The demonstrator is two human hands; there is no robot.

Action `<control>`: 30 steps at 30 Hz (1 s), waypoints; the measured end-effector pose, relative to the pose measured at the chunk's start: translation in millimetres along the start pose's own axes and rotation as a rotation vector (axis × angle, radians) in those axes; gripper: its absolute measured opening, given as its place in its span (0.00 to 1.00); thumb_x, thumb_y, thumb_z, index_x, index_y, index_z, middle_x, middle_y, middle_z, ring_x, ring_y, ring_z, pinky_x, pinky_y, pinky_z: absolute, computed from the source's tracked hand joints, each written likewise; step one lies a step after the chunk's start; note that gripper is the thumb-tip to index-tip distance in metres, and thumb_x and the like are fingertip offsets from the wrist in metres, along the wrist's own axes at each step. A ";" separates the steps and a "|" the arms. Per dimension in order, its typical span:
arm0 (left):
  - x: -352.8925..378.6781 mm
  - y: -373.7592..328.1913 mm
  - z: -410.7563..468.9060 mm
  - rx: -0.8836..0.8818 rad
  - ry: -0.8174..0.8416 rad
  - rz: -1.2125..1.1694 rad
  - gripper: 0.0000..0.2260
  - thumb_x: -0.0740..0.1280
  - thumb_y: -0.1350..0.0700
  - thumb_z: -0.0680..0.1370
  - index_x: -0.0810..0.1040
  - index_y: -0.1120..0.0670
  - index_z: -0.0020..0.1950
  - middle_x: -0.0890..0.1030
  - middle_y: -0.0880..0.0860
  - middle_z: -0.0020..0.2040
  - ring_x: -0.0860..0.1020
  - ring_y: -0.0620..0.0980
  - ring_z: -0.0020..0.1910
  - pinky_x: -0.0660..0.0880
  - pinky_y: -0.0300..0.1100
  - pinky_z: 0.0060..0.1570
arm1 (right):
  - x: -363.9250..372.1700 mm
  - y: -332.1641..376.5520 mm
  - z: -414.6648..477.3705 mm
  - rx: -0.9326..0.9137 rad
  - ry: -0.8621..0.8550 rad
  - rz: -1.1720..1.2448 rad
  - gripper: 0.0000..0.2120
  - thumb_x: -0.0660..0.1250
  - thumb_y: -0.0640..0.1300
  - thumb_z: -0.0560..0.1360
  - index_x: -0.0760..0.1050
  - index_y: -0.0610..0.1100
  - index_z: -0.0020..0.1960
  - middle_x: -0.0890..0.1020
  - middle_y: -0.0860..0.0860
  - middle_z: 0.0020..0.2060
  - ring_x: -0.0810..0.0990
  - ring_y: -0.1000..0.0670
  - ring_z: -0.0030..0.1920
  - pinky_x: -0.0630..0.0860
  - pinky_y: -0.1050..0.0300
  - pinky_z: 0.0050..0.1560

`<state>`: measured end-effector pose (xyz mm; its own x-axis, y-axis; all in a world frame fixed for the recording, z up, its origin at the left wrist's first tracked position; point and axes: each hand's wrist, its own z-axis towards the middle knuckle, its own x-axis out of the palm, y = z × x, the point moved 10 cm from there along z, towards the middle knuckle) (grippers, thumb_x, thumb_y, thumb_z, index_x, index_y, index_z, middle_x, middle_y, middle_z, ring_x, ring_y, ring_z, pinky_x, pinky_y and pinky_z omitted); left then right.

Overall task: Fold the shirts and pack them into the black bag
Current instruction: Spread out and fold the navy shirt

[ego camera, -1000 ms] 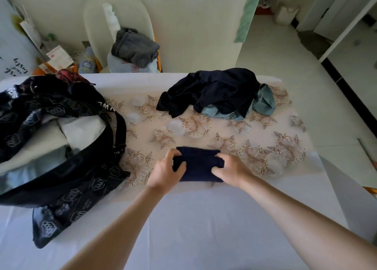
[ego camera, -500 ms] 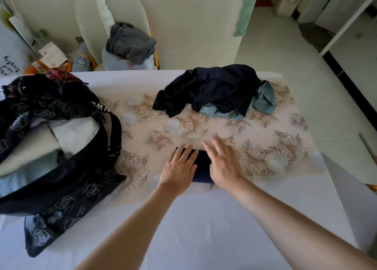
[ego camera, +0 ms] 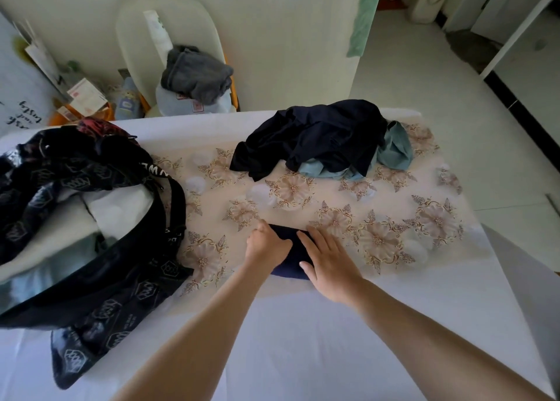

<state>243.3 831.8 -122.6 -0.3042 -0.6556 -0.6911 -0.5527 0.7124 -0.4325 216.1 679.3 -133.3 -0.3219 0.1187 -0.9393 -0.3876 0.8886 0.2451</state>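
Note:
A small folded navy shirt [ego camera: 291, 268] lies on the flowered cloth near the table's front. My left hand [ego camera: 266, 246] curls round its left edge. My right hand [ego camera: 328, 259] lies flat on its right part with straight fingers. Both hands hide most of the shirt. The black patterned bag [ego camera: 100, 282] stands open at the left, with folded white and pale blue clothes inside. At the back of the table an unfolded pile holds a dark navy shirt [ego camera: 318, 136] on top of a teal shirt [ego camera: 397, 149].
The table [ego camera: 303, 340] has a white cover with a flowered cloth [ego camera: 378, 218] over its middle. Behind it stands a chair with a grey garment [ego camera: 197, 73] and papers and bottles [ego camera: 91, 100]. Tiled floor opens to the right.
A second ago both hands held the shirt's ends. They then pressed flat on it. Now the left hand's fingers have curled at the left edge while the right stays flat.

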 end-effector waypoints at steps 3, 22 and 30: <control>-1.1 3.2 -1.8 -0.053 0.171 0.048 0.21 0.74 0.50 0.70 0.71 0.59 0.56 0.76 0.54 0.42 0.79 0.53 0.46 0.76 0.41 0.39 | -5.1 6.6 -9.0 -0.004 -0.065 0.008 0.28 0.56 0.56 0.80 0.64 0.43 0.75 0.68 0.42 0.73 0.67 0.37 0.72 0.65 0.42 0.73; -15.7 20.1 -146.4 0.696 -0.053 0.114 0.25 0.66 0.58 0.73 0.65 0.49 0.69 0.76 0.51 0.58 0.74 0.50 0.53 0.71 0.39 0.46 | -59.1 78.3 -55.6 -0.205 -0.135 -0.166 0.12 0.74 0.45 0.68 0.78 0.47 0.49 0.76 0.49 0.45 0.77 0.45 0.47 0.71 0.53 0.40; 24.0 42.0 -131.6 0.640 -0.072 0.342 0.24 0.65 0.56 0.72 0.72 0.51 0.68 0.67 0.49 0.66 0.63 0.50 0.68 0.71 0.48 0.64 | -4.5 68.8 -56.4 -0.203 0.164 -0.244 0.32 0.68 0.57 0.74 0.61 0.45 0.71 0.70 0.46 0.68 0.71 0.43 0.68 0.68 0.45 0.68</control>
<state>110.7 813.0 -81.2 -0.3146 -0.3681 -0.8750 0.1323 0.8958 -0.4244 142.2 715.0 -98.7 -0.3265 -0.1731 -0.9292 -0.6283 0.7742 0.0766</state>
